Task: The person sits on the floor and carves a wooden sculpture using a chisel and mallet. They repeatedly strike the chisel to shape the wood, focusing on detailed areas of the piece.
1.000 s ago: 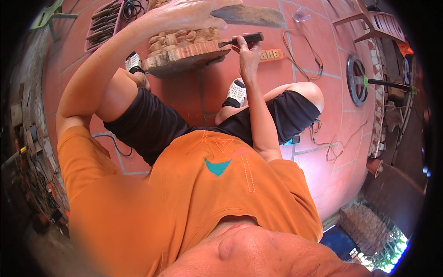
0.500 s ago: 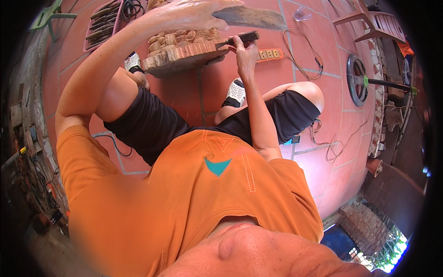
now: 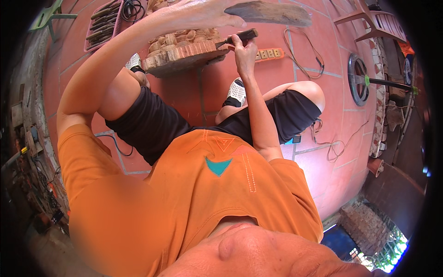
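Right hand [image 3: 243,50] clamped on chisel [image 3: 238,38] against carved wood block [image 3: 184,50] between knees; left hand [image 3: 203,13] gripping wooden mallet [image 3: 270,13] above. Power strip [image 3: 270,53], tool tray [image 3: 102,23] nearby on floor.

No package, label, sign or screen shows anywhere in this view, neither on the red tiled floor [image 3: 323,157] nor among the things around it.

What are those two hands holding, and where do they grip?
The left hand grips a flat wooden mallet by its near end. The right hand holds a chisel by its dark handle.
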Demonstrator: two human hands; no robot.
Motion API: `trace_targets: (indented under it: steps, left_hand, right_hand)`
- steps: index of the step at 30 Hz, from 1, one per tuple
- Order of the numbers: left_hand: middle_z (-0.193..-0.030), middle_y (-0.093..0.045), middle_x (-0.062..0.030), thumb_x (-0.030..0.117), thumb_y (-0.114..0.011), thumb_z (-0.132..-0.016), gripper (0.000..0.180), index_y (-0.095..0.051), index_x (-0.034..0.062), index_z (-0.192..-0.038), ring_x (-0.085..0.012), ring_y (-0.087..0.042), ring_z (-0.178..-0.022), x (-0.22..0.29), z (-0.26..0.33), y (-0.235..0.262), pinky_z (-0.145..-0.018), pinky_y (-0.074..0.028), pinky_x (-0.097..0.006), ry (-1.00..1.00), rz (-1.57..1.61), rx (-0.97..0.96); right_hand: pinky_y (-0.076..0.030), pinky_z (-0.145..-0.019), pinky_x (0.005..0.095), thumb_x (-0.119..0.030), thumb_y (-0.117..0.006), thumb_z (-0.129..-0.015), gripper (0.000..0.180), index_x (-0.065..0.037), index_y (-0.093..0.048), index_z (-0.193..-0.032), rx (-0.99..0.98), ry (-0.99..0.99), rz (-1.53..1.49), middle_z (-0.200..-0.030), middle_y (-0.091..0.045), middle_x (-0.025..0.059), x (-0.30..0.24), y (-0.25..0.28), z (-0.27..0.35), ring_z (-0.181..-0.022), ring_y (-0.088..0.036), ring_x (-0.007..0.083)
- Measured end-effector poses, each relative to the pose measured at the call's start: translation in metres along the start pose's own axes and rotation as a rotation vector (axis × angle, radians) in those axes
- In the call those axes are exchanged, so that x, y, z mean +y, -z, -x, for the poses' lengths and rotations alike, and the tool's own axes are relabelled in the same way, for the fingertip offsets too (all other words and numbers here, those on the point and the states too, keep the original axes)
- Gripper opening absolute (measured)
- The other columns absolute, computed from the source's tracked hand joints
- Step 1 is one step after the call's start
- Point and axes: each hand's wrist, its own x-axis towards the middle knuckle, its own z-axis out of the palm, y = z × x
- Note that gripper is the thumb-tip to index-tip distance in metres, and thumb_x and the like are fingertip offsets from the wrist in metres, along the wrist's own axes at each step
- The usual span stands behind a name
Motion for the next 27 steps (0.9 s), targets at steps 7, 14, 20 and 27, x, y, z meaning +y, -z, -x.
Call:
trace_targets:
  steps: [7,14,20,27]
  left_hand:
    - [-0.112,-0.067,-0.0291,0.031,-0.062,-0.09,0.066,-0.043,0.0064,-0.149,-0.0428,-0.068,-0.099,0.0,-0.01,0.006,-0.087,-0.053,-0.046,0.072,-0.299,-0.311]
    - [-0.114,-0.068,-0.0278,0.032,-0.063,-0.09,0.068,-0.043,0.0051,-0.149,-0.0445,-0.067,-0.101,-0.007,-0.021,-0.006,-0.09,-0.053,-0.048,-0.184,-0.04,0.123]
    - [-0.108,-0.069,-0.0283,0.035,-0.065,-0.087,0.072,-0.044,0.0053,-0.148,-0.0413,-0.069,-0.098,-0.005,-0.023,-0.007,-0.088,-0.054,-0.049,0.094,-0.285,-0.322]
    - [-0.119,-0.065,-0.0282,0.029,-0.066,-0.087,0.068,-0.046,0.0046,-0.147,-0.0403,-0.066,-0.11,-0.007,-0.012,0.006,-0.095,-0.052,-0.047,0.058,-0.147,-0.147]
  right_hand:
    - [-0.062,-0.068,0.0302,-0.01,-0.064,-0.098,0.02,0.003,-0.056,-0.11,-0.014,-0.028,0.035,-0.098,-0.067,0.0118,0.001,0.001,-0.001,-0.087,-0.07,0.0203]
    - [-0.062,-0.068,0.0301,-0.012,-0.065,-0.098,0.022,0.003,-0.056,-0.111,-0.005,-0.025,0.098,-0.097,-0.068,0.0122,0.001,0.002,-0.001,-0.086,-0.07,0.0192]
    - [-0.062,-0.068,0.032,-0.011,-0.066,-0.097,0.02,0.003,-0.057,-0.109,0.023,-0.001,0.018,-0.097,-0.069,0.0134,0.01,0.003,-0.003,-0.085,-0.071,0.0198]
    - [-0.064,-0.069,0.035,-0.011,-0.065,-0.097,0.02,0.004,-0.058,-0.109,0.024,-0.261,-0.213,-0.098,-0.069,0.0141,0.003,0.013,-0.006,-0.087,-0.072,0.024]
